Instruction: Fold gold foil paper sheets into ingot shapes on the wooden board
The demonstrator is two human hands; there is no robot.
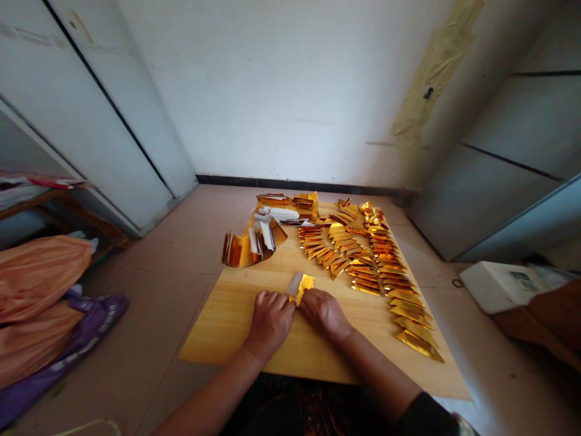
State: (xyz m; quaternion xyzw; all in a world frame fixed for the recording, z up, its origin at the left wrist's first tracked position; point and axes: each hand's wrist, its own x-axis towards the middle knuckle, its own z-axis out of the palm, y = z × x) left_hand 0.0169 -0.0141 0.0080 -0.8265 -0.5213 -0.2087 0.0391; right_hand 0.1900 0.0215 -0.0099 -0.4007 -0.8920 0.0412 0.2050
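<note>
A small sheet of gold foil paper with a pale grey-white side lies on the wooden board in front of me. My left hand is closed over its near left edge, fingers curled. On its near right edge, my right hand is closed too, and the two hands almost meet. Their fingertips are partly hidden behind the knuckles. Rows of folded gold paper pieces fan out beyond my right hand. A curved stack of gold and white paper sheets stands at the board's far left.
The wooden board rests low over a tiled floor. A white paper bundle lies near its far edge. Orange bags and a purple bag sit at left; a white box stands at right. A wall closes off the back.
</note>
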